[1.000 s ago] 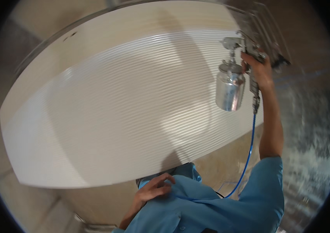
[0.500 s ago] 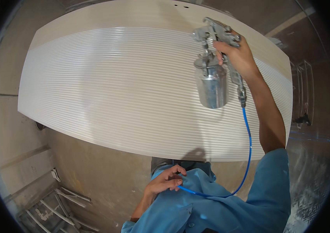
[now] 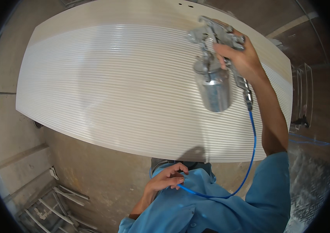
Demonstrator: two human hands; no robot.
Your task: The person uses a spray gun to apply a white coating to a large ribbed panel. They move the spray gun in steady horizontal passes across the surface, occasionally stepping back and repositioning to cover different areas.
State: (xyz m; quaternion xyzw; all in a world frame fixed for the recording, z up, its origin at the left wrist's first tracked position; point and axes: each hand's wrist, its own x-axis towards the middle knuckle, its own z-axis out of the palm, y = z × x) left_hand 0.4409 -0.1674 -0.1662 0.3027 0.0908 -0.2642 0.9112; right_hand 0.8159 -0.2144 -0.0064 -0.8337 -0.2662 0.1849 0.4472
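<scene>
My right hand [image 3: 238, 58] is wrapped round the handle of a metal spray gun [image 3: 217, 35], its nozzle pointing left above the right part of a white door panel [image 3: 134, 85]. Beneath the gun hangs a silver paint cup [image 3: 214, 87], slightly tilted. Fine parallel ridges run along most of the panel, with a smooth band at its far side. From the gun's handle a blue air hose [image 3: 253, 151] loops down to my waist. There my left hand [image 3: 168, 177] holds the hose with thumb and bent fingers.
Two small dark holes [image 3: 185, 5] show near the panel's far edge. A pale metal rack [image 3: 56, 209] stands on the floor at lower left. Wire frames [image 3: 302, 95] lean at the right, near more blue hose [image 3: 316, 141]. Bare concrete floor [image 3: 95, 167] lies before the panel.
The spray gun has tilted a little, its cup and hose end swinging slightly right and nearer to me. My left hand has stayed almost still on the hose.
</scene>
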